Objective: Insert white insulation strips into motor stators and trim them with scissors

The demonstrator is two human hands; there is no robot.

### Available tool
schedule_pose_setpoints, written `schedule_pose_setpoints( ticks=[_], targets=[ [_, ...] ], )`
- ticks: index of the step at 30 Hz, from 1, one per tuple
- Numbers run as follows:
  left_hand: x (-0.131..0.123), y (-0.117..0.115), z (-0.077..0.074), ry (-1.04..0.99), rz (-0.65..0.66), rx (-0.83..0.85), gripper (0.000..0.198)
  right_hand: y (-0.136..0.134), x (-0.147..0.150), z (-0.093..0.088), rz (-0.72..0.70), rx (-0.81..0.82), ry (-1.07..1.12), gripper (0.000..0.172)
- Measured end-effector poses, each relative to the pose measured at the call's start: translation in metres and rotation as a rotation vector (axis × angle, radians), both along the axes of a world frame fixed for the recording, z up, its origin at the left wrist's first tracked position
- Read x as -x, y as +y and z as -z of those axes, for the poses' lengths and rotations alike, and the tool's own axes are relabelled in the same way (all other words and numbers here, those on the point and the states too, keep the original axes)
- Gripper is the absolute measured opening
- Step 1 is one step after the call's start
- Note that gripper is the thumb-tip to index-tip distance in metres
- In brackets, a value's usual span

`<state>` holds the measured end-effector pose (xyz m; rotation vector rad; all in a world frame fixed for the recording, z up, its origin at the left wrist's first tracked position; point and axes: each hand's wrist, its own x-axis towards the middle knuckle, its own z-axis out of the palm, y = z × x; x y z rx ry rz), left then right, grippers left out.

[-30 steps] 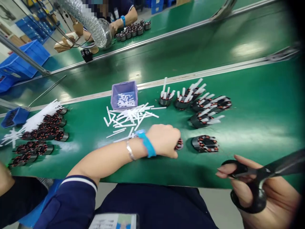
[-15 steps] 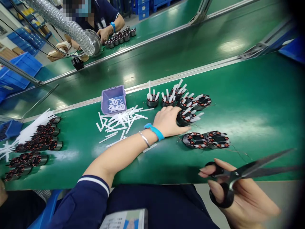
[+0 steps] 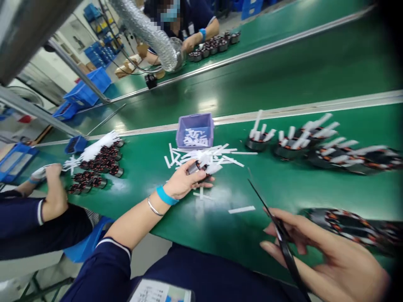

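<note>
My left hand [image 3: 184, 180] is closed round a motor stator [image 3: 194, 167] with white sleeves sticking out of it, held above the green table. Just beyond it lies a loose heap of white sleeves [image 3: 225, 156], in front of a purple bin [image 3: 179, 136] that contains short white pieces. At the lower right, my right hand [image 3: 327, 247] holds black-handled scissors [image 3: 283, 243], their blades pointing up and to the left. Beside that hand are two stators [image 3: 346, 226] with copper windings, partly hidden by it.
Several stators with white sleeves [image 3: 292, 147] stand at the right. More stators [image 3: 100, 161] and a white sleeve bundle [image 3: 102, 144] lie at the left, near another person's hands [image 3: 52, 170]. Across the bench a co-worker's hand [image 3: 192, 42] is by more stators. A silver duct [image 3: 151, 35] hangs overhead.
My left hand has lifted a stator from the right-hand group and carried it left towards the sleeve heap. The scissors have turned to point up-left. The view has swung left.
</note>
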<state>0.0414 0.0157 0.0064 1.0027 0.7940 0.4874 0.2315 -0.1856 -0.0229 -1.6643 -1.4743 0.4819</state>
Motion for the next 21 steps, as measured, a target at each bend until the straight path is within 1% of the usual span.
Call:
schedule_pose_setpoints(
  ticks=[2,4,7,9,11,15,18,21],
  targets=[
    [0.016,0.013,-0.004,-0.018,-0.081,0.034,0.069,0.039,0.006,-0.016,-0.087,0.047,0.007,0.036],
    [0.027,0.027,-0.009,-0.017,-0.134,0.005,0.064,0.077,0.014,-0.027,-0.176,0.124,0.047,0.038],
    [0.038,0.046,-0.017,0.004,-0.126,-0.071,0.053,0.120,0.025,-0.033,-0.284,0.222,0.136,0.050],
    [0.042,0.056,-0.020,0.035,-0.096,-0.106,0.050,0.137,0.030,-0.033,-0.336,0.261,0.216,0.057],
    [0.045,0.064,-0.020,0.064,-0.083,-0.116,0.050,0.145,0.032,-0.031,-0.350,0.262,0.257,0.060],
    [0.043,0.074,-0.015,0.063,-0.098,-0.083,0.047,0.145,0.032,-0.025,-0.288,0.207,0.194,0.057],
    [0.039,0.077,-0.010,0.018,-0.099,-0.069,0.044,0.144,0.033,-0.022,-0.274,0.243,0.208,0.057],
    [0.036,0.076,-0.008,-0.017,-0.064,-0.108,0.044,0.149,0.036,-0.018,-0.298,0.251,0.211,0.053]
  ],
)
